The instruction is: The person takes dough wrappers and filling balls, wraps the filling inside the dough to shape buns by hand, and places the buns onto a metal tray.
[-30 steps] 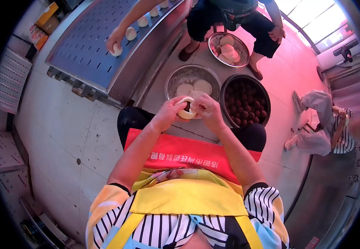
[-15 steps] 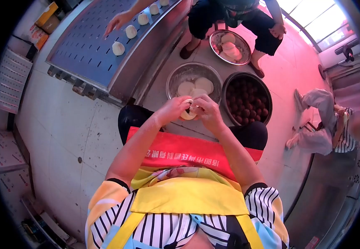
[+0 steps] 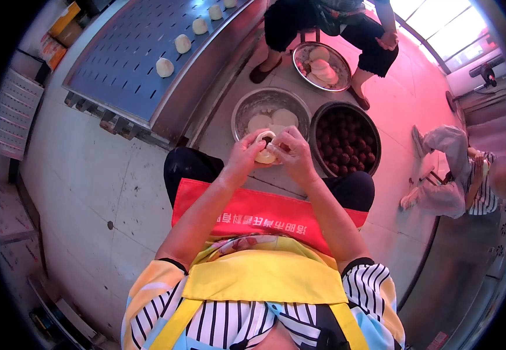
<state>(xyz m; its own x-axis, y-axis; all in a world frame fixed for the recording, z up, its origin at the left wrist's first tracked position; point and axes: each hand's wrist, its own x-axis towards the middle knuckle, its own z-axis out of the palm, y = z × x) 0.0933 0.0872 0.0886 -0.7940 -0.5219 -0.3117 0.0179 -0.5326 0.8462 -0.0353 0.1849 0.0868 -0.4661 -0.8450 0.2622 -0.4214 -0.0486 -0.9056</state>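
- Head view: noted filled dough wrapper (image 3: 264,156) cupped in left hand (image 3: 242,160), pinched at edge by right hand (image 3: 295,153).
- Seen overlapping near rim of metal bowl (image 3: 243,109).
- Recorded dark tub (image 3: 346,105) just beside bowl, wide stretch of floor (image 3: 90,216) at left.

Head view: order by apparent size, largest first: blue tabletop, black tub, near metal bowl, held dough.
1. Blue tabletop
2. Black tub, near metal bowl: too alike to rank; bowl partly hidden
3. Held dough

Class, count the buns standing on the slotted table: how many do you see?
5, in a row along the right side of the table: nearest bun, second bun, third bun, fourth bun, fifth bun by the top edge. More may be out of view.
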